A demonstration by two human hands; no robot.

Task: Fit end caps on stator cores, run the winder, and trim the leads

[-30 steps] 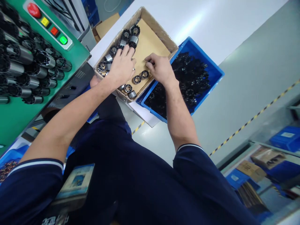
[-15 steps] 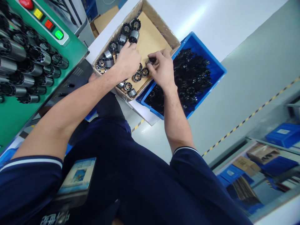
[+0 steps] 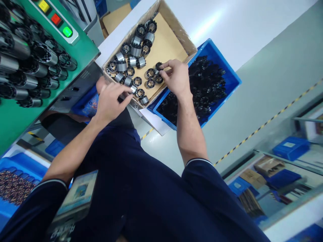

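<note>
A shallow cardboard box [image 3: 174, 28] lined with brown paper holds several ring-shaped metal parts [image 3: 131, 62] with black toothed ends, clustered along its left side. My right hand [image 3: 176, 79] is over the box's near right corner, its fingers pinched on one black ring part [image 3: 158, 66]. Beside it lie a few more rings [image 3: 150, 73]. My left hand [image 3: 111, 101] hovers at the box's near edge, fingers curled with the fingertips pinched on a small silver part [image 3: 133, 88].
A blue bin [image 3: 228, 72] full of black plastic rings stands right of the box. A green machine panel [image 3: 83, 50] with coloured buttons and rows of stacked parts is at the left. Another blue bin [image 3: 17, 178] with coppery pieces is at lower left. Shelves with blue bins stand at right.
My left hand has drawn back from the middle of the box to its near edge. My right hand has stayed at the near right corner, fingers pinched on a ring. The view shifted slightly.
</note>
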